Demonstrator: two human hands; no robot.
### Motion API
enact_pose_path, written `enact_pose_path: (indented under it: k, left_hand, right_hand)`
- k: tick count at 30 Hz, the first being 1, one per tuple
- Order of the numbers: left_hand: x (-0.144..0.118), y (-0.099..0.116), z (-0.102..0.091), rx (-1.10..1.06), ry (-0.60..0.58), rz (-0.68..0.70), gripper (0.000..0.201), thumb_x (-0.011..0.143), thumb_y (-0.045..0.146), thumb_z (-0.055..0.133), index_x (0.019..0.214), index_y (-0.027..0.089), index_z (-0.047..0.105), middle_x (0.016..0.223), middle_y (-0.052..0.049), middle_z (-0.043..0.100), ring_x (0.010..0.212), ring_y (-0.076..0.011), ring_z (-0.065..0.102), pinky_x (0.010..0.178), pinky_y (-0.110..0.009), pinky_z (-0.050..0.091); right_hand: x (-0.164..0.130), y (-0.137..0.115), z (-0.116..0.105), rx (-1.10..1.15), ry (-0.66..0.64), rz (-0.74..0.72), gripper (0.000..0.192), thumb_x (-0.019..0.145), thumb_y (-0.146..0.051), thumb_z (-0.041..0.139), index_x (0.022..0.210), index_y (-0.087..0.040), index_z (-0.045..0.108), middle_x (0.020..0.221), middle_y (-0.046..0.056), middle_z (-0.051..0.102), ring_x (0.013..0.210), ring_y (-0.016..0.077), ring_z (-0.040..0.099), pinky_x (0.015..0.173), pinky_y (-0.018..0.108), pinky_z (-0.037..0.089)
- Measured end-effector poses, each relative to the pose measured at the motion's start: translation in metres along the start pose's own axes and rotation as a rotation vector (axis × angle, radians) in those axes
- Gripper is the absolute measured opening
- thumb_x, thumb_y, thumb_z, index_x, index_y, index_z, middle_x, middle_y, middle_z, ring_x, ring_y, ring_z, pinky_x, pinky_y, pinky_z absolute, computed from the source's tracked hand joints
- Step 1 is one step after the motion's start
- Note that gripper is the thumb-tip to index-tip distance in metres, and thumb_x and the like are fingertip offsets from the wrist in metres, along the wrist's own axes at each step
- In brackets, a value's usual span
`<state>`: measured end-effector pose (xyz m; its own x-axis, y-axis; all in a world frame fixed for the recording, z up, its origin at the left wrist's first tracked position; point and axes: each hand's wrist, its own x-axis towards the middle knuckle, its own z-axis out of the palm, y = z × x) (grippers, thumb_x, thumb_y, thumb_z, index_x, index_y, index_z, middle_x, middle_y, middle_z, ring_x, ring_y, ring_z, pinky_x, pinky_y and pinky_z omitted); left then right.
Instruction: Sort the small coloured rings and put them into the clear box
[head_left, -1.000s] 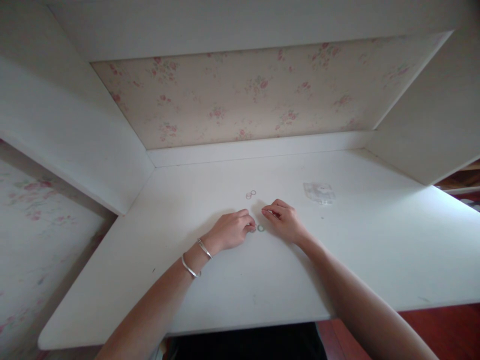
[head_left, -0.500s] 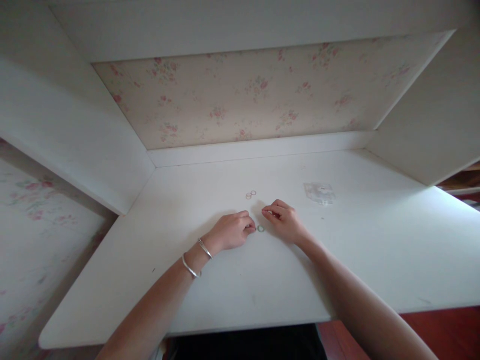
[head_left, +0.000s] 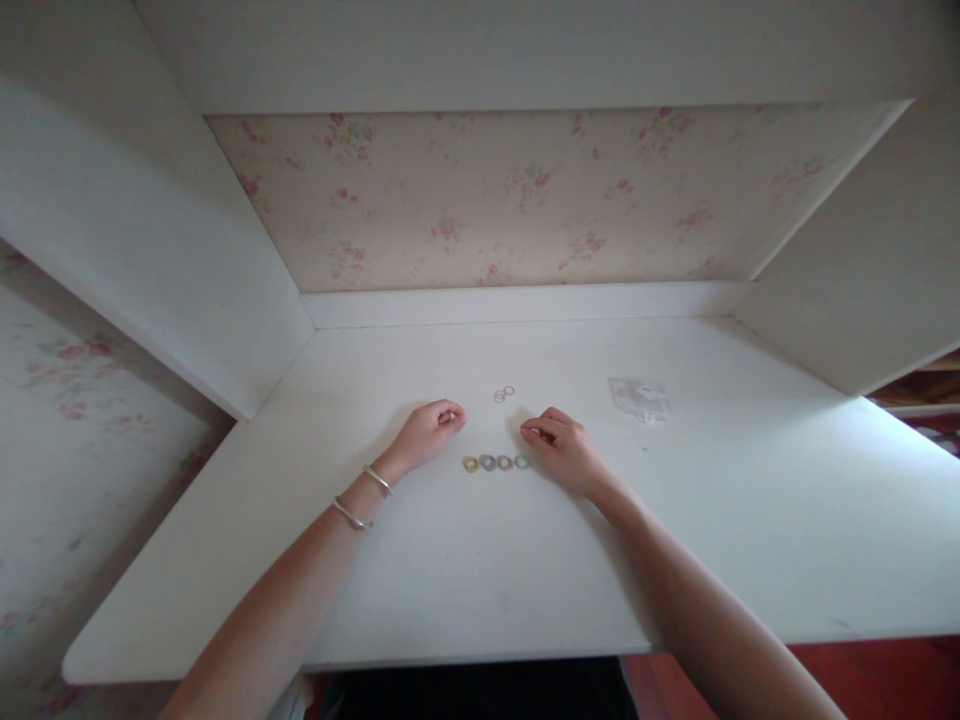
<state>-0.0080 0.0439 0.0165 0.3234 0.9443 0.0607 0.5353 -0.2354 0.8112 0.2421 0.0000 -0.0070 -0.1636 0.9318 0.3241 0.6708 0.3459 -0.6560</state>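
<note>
Item: four small rings in a row on the white worktop [head_left: 450, 590], taken here as the centre of the dial. Listed from the nine o'clock end to the three o'clock end: yellowish ring [head_left: 470, 465], grey-blue ring [head_left: 487, 463], pinkish ring [head_left: 505, 464], green ring [head_left: 521, 462]. Neighbours lie close together (touching or barely apart, I cannot tell from where I stand).

Item: loose rings [head_left: 500, 397], pale, in a small cluster at twelve o'clock, beyond the row; at least two, exact count too fine to settle.

Item: left hand [head_left: 430, 435], at ten o'clock, apart from the row. Fingers curled, thumb and forefinger drawn close; whether anything is pinched there I cannot tell. Two silver bracelets [head_left: 379, 480] on that wrist.

Item: right hand [head_left: 564, 450], at three o'clock, just beside the green ring. Fingers bent, thumb tip near forefinger; a held object, if any, does not show.

Item: clear packet [head_left: 639, 398], at two o'clock, well apart from the row, lying flat; contents indistinct.

Condition: by my judgement, four pieces are laid out in good order and look finished as a line. Outstanding: the far cluster, outside the line and apart from both hands.
</note>
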Motion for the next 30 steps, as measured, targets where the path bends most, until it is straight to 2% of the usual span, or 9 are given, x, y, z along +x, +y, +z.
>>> enact_pose_path:
  k: [4, 10, 13, 19, 30]
  left_hand:
    - [0.001, -0.011, 0.004, -0.13, 0.021, -0.074, 0.026, 0.079, 0.036, 0.054, 0.091, 0.015, 0.064, 0.086, -0.003, 0.068, 0.08, -0.0157, 0.061, 0.072, -0.025, 0.045]
    - [0.001, -0.012, 0.01, -0.117, 0.027, -0.078, 0.028, 0.079, 0.039, 0.055, 0.091, 0.016, 0.066, 0.086, -0.003, 0.07, 0.079, -0.0161, 0.063, 0.071, -0.026, 0.046]
    - [0.001, -0.013, 0.01, -0.117, 0.031, -0.074, 0.027, 0.079, 0.038, 0.054, 0.091, 0.016, 0.066, 0.087, -0.003, 0.07, 0.08, -0.016, 0.063, 0.071, -0.025, 0.046]
    - [0.001, -0.014, 0.01, -0.107, 0.034, -0.05, 0.023, 0.08, 0.033, 0.054, 0.089, 0.017, 0.066, 0.088, -0.003, 0.071, 0.081, -0.016, 0.064, 0.074, -0.026, 0.047]
    - [0.0, -0.015, 0.012, -0.089, 0.031, -0.041, 0.023, 0.08, 0.034, 0.054, 0.089, 0.017, 0.067, 0.089, -0.003, 0.071, 0.082, -0.0164, 0.064, 0.074, -0.026, 0.048]
  right_hand:
    - [0.013, -0.001, 0.008, -0.122, -0.036, 0.056, 0.026, 0.089, -0.033, 0.047, 0.102, -0.023, 0.067, 0.086, 0.003, 0.06, 0.068, 0.0118, 0.054, 0.065, 0.025, 0.039]
    - [0.043, -0.002, 0.018, -0.373, -0.085, 0.075, 0.033, 0.09, -0.032, 0.045, 0.119, -0.03, 0.059, 0.097, 0.005, 0.059, 0.079, 0.0159, 0.057, 0.079, 0.03, 0.036]
    - [0.057, -0.001, 0.024, -0.398, -0.092, 0.074, 0.029, 0.091, -0.032, 0.044, 0.114, -0.032, 0.062, 0.097, 0.004, 0.058, 0.081, 0.0167, 0.057, 0.079, 0.031, 0.036]
    - [0.071, 0.0, 0.033, -0.384, -0.109, 0.053, 0.026, 0.091, -0.034, 0.045, 0.094, -0.025, 0.069, 0.096, 0.005, 0.057, 0.073, 0.0137, 0.056, 0.07, 0.027, 0.038]
    - [0.048, -0.003, 0.026, -0.291, -0.184, 0.056, 0.018, 0.086, -0.032, 0.053, 0.087, -0.022, 0.068, 0.092, 0.004, 0.056, 0.074, 0.0124, 0.057, 0.072, 0.025, 0.041]
